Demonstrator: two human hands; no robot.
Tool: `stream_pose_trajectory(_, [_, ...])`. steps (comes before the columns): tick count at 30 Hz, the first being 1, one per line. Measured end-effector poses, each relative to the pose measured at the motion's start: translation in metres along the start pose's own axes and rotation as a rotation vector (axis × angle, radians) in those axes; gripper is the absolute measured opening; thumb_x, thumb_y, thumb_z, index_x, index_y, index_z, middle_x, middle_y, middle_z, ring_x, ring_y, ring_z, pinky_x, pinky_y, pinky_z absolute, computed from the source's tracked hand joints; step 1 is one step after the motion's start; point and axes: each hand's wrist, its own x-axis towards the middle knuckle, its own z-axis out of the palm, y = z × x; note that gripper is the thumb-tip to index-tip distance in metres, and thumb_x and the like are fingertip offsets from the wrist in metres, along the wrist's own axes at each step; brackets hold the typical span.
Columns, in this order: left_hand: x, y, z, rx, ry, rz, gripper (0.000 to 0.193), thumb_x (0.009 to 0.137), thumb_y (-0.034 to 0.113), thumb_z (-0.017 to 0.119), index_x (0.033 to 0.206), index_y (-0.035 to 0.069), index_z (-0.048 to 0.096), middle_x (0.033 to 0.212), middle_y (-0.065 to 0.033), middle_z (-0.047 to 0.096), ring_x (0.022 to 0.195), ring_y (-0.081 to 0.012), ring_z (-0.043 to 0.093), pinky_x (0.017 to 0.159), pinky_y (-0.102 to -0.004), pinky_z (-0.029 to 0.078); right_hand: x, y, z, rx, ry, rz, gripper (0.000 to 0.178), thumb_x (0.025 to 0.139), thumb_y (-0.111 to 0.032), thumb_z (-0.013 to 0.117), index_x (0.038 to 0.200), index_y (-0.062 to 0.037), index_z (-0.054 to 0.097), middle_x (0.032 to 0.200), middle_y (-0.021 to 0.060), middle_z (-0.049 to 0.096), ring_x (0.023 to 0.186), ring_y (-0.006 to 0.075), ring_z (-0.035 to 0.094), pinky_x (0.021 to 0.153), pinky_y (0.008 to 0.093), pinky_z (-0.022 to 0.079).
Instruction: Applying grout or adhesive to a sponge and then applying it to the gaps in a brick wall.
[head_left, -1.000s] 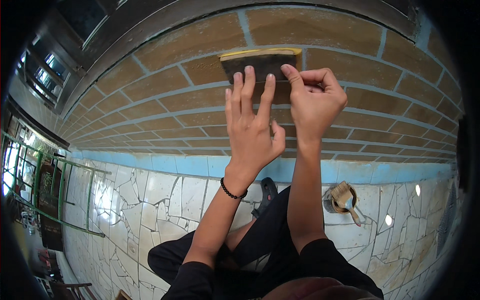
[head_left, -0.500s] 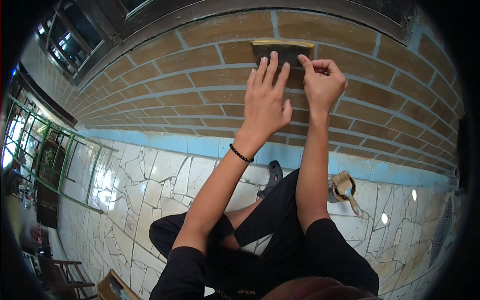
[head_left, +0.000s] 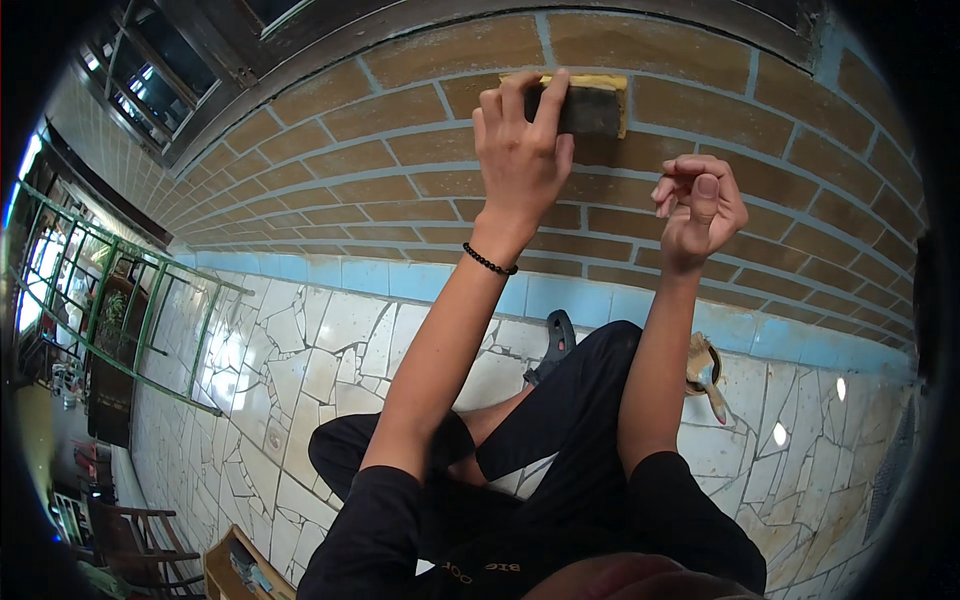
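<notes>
My left hand (head_left: 520,155) is at a dark rectangular piece with a yellow edge (head_left: 597,112), flat against the brick-patterned wall (head_left: 435,185). Its fingers bend over the piece's upper edge and cover its left part, while the thumb points down by the lower edge. My right hand (head_left: 704,212) hovers off the wall, lower and to the right of the piece. Its fingers are loosely curled with the thumb standing apart, and I see nothing in it.
A paintbrush (head_left: 706,372) rests across a small round pot (head_left: 692,389) on the stone-patterned floor (head_left: 330,345), right of my knee. Light blue tiles (head_left: 570,297) line the wall's foot. At left stand a green metal frame (head_left: 150,305) and a wooden box (head_left: 232,565).
My right hand has let go of the piece's right corner and moved down and right. My left hand has shifted up and left, its fingers now over the top edge.
</notes>
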Motion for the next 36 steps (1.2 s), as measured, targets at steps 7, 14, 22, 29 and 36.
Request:
stream_pose_trajectory(7, [-0.006, -0.005, -0.011, -0.005, 0.000, 0.047, 0.073, 0.069, 0.009, 0.088, 0.140, 0.018, 0.071, 0.128, -0.0035, 0.064, 0.113, -0.0294, 0.054, 0.097, -0.0446, 0.047, -0.002, 0.002, 0.000, 0.042, -0.008, -0.023, 0.049, 0.110, -0.040, 0.062, 0.103, 0.0081, 0.067, 0.091, 0.0177, 0.071, 0.065, 0.0158, 0.066, 0.052, 0.0237, 0.047])
stream_pose_trajectory(14, [-0.045, -0.009, -0.059, -0.127, 0.075, -0.014, 0.074, 0.069, 0.008, 0.088, 0.140, 0.012, 0.069, 0.128, -0.0109, 0.064, 0.116, -0.0316, 0.056, 0.098, -0.0442, 0.048, -0.006, -0.020, 0.022, 0.100, -0.062, -0.050, 0.047, 0.110, -0.038, 0.060, 0.100, 0.0072, 0.067, 0.089, 0.0169, 0.069, 0.063, 0.0157, 0.065, 0.052, 0.0230, 0.046])
stream_pose_trajectory(22, [-0.159, -0.051, -0.148, -1.093, 0.017, -0.966, 0.052, 0.100, 0.005, 0.073, 0.147, -0.001, 0.052, 0.137, -0.0121, 0.062, 0.124, -0.0209, 0.062, 0.116, -0.0417, 0.047, -0.041, -0.031, 0.067, -0.048, -0.052, 0.141, 0.021, 0.104, -0.015, 0.070, 0.090, 0.0017, 0.068, 0.080, 0.0101, 0.069, 0.061, 0.0108, 0.061, 0.051, 0.0226, 0.044])
stream_pose_trajectory(29, [-0.208, -0.058, -0.176, -1.463, 0.255, -1.457, 0.047, 0.105, 0.019, 0.071, 0.147, 0.004, 0.053, 0.136, -0.0116, 0.065, 0.123, -0.0209, 0.062, 0.118, -0.0476, 0.049, -0.118, 0.002, 0.126, -0.248, -0.710, -0.280, 0.017, 0.088, -0.003, 0.079, 0.104, -0.0048, 0.073, 0.099, 0.0115, 0.074, 0.075, 0.0203, 0.065, 0.062, 0.0327, 0.050])
stream_pose_trajectory(36, [-0.218, -0.069, -0.180, -1.429, 0.263, -1.807, 0.033, 0.098, 0.040, 0.078, 0.122, 0.019, 0.066, 0.113, 0.0000, 0.067, 0.108, -0.0145, 0.061, 0.094, -0.0413, 0.045, -0.196, 0.034, 0.138, -0.642, -0.961, -0.593, 0.048, 0.081, -0.014, 0.079, 0.128, -0.0274, 0.075, 0.150, -0.0061, 0.065, 0.131, 0.0229, 0.053, 0.103, 0.0438, 0.039])
